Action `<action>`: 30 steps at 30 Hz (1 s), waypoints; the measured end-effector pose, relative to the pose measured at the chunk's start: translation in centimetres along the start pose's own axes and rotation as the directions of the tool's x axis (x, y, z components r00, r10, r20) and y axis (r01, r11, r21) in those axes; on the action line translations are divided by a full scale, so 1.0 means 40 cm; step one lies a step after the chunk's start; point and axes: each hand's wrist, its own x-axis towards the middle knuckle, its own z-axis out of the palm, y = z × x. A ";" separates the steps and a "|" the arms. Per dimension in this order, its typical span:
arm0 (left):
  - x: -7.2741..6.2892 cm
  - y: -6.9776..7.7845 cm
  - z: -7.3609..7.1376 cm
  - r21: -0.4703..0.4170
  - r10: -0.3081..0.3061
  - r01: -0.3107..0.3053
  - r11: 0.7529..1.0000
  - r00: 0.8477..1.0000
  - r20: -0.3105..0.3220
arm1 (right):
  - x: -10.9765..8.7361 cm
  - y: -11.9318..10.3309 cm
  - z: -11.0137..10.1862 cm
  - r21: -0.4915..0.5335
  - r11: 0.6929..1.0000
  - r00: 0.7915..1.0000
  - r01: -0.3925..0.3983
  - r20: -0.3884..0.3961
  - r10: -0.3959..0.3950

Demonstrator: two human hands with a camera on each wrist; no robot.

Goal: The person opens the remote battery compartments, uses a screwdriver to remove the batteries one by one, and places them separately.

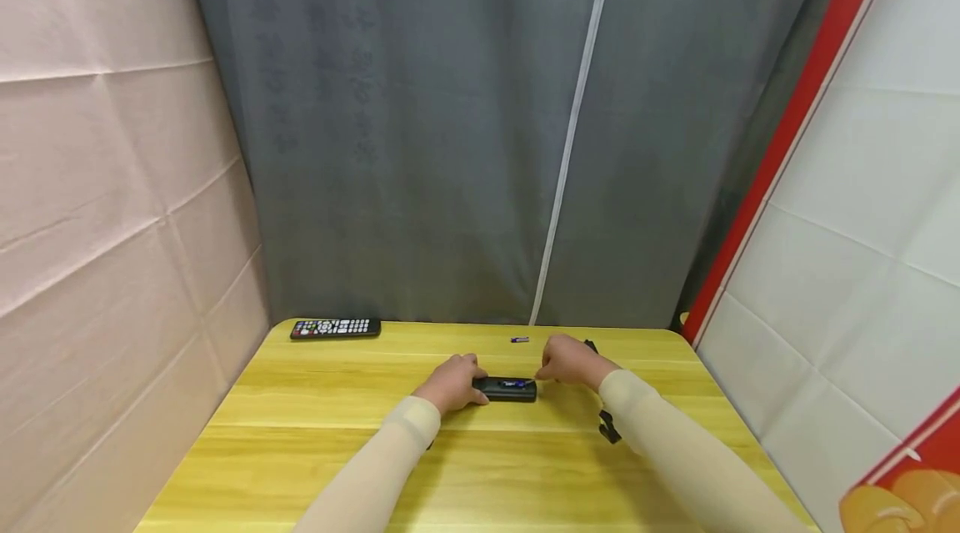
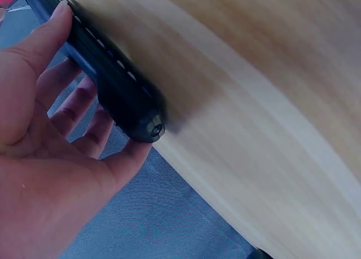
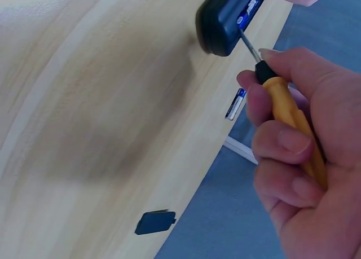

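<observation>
My left hand [image 1: 452, 384] grips a black remote control [image 1: 506, 389] at its left part, keys facing down, as the left wrist view shows. Its battery compartment lies open on top, with a blue and silver battery [image 3: 246, 13] inside. In the right wrist view, my right hand [image 3: 304, 129] holds a screwdriver [image 3: 287, 109] with a yellow handle, fingers wrapped around it. The screwdriver's thin metal tip touches or nearly touches the battery's end in the compartment. Part of the remote is hidden under my left hand [image 2: 62, 135].
A loose battery [image 1: 520, 339] lies on the wooden table [image 1: 315, 450] beyond the remote. A small black battery cover [image 3: 155, 222] sits near the table's far edge. At the far left corner lies a second remote control [image 1: 335, 329], keys up. Behind hangs a grey curtain [image 1: 420, 141].
</observation>
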 end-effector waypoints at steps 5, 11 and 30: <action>0.001 -0.005 -0.002 0.005 -0.003 0.003 1.000 1.000 0.004 | 0.000 0.008 0.002 0.032 0.999 1.000 -0.005 0.004 0.005; 0.002 -0.009 -0.004 0.008 -0.001 0.001 1.000 1.000 0.001 | -0.006 0.003 -0.003 0.078 0.997 1.000 0.005 -0.001 -0.005; -0.028 0.024 -0.045 0.022 0.006 -0.006 1.000 1.000 0.003 | 0.008 0.037 0.002 0.166 0.986 1.000 -0.004 0.024 0.000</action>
